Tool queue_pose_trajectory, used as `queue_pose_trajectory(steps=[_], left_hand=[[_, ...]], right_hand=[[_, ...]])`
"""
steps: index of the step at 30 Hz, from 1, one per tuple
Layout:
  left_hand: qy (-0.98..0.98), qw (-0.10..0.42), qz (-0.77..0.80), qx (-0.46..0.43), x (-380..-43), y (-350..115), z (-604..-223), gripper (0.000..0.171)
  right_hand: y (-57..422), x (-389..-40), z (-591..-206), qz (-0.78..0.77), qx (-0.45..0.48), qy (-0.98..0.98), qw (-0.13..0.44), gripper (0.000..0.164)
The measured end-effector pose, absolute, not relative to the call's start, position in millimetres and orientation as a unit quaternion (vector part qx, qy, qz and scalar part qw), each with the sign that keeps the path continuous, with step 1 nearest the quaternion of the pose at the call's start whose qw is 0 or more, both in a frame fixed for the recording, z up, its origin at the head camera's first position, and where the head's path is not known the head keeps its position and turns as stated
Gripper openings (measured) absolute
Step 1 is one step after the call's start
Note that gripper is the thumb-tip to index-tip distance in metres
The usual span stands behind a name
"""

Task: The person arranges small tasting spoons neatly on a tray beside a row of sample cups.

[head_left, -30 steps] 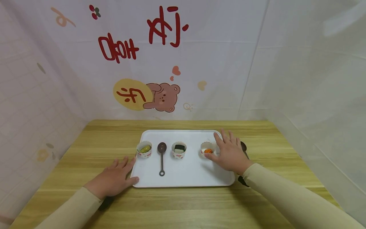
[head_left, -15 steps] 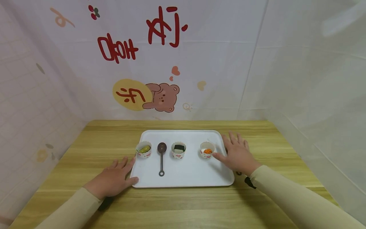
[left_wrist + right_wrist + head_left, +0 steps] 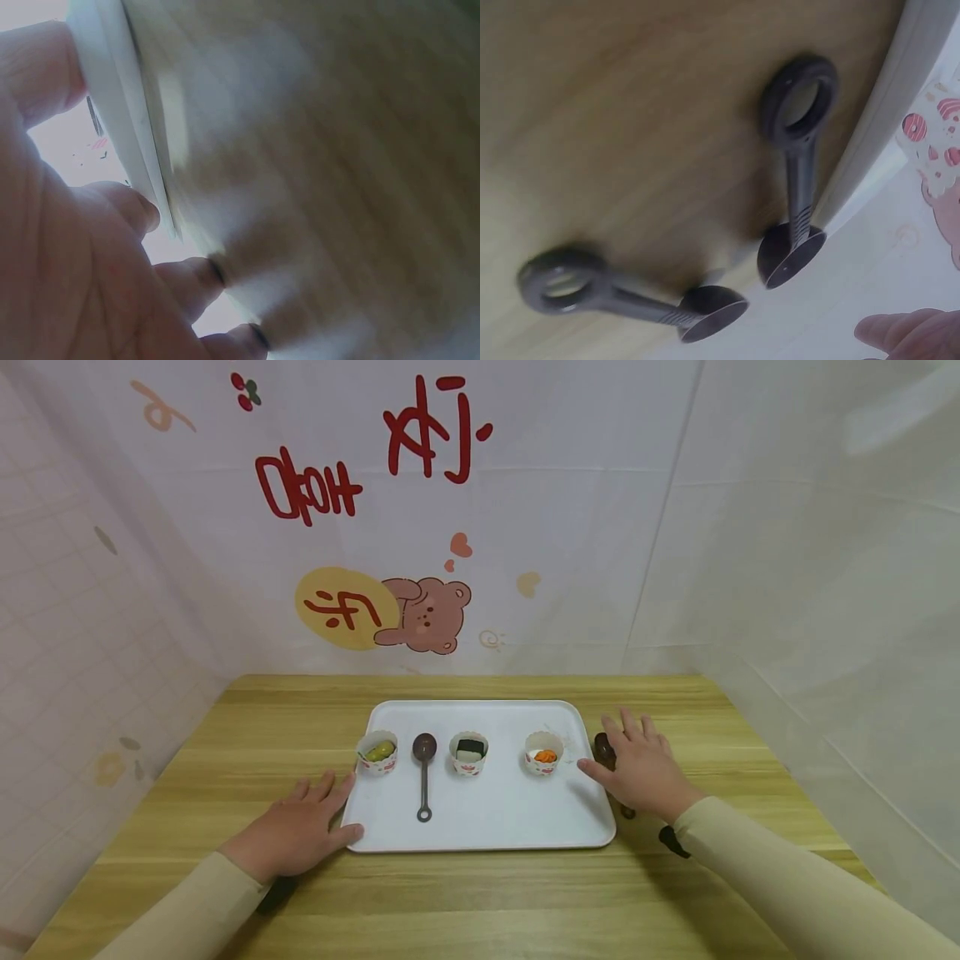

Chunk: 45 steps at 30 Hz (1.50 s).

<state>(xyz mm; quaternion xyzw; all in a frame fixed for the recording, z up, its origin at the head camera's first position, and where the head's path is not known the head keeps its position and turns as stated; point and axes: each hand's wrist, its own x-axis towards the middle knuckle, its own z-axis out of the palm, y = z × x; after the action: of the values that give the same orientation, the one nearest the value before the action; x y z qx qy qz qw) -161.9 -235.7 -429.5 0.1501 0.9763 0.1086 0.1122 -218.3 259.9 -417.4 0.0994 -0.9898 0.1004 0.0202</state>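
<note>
Two pale sleeves come in from the near corners, the left sleeve [image 3: 187,906] and the right sleeve [image 3: 795,881], over a wood-grained worktop [image 3: 450,902]. The left hand [image 3: 295,837] lies at the near left corner of a white tray [image 3: 487,817], its grip loose, with fingers spread and thumb over the rim, holding nothing. The right hand [image 3: 647,774] is just outside the tray's right edge, its grip also relaxed and spread, palm down above the spoons there; whether it touches one cannot be told. The right wrist view shows these as two dark spoons lying on the worktop beside the tray: the nearer spoon [image 3: 800,176] close along the rim, the outer spoon [image 3: 634,300] farther out and angled away. On the tray, a brown spoon [image 3: 424,750] lies with its ring end toward the person. It sits between the left cup [image 3: 378,766], holding green food [image 3: 380,751], and the middle cup [image 3: 468,768], holding a white block wrapped in black [image 3: 470,749]. Well apart from these, the right cup [image 3: 542,768] contains something orange [image 3: 546,757]. Beyond the worktop hangs a white cloth [image 3: 585,527] printed with red characters [image 3: 309,489] and a pink bear [image 3: 437,618].
</note>
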Motion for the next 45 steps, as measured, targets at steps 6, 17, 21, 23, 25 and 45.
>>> queue_pose_trajectory(steps=[6,17,21,23,25,45], left_hand=[[0.977,0.111,0.106,0.151,-162,-236,-431,0.088],[0.977,0.112,0.106,0.150,-163,-236,-431,0.088],[0.976,0.113,0.106,0.151,-163,-236,-431,0.088],[0.976,0.112,0.105,0.151,-164,-237,-431,0.088],[0.977,0.111,0.105,0.152,-164,-237,-432,0.088],[0.976,0.111,0.107,0.154,-163,-237,-431,0.088]], right_hand=[[269,-217,-417,0.095,0.099,-0.990,0.016,0.086],[282,-214,-412,0.085,0.109,-0.990,0.001,0.075],[287,-213,-409,0.085,0.101,-0.991,-0.018,0.073],[289,-213,-408,0.085,0.098,-0.991,-0.027,0.072],[292,-213,-408,0.086,0.093,-0.991,-0.035,0.072],[315,-215,-408,0.074,0.104,-0.989,-0.071,0.044]])
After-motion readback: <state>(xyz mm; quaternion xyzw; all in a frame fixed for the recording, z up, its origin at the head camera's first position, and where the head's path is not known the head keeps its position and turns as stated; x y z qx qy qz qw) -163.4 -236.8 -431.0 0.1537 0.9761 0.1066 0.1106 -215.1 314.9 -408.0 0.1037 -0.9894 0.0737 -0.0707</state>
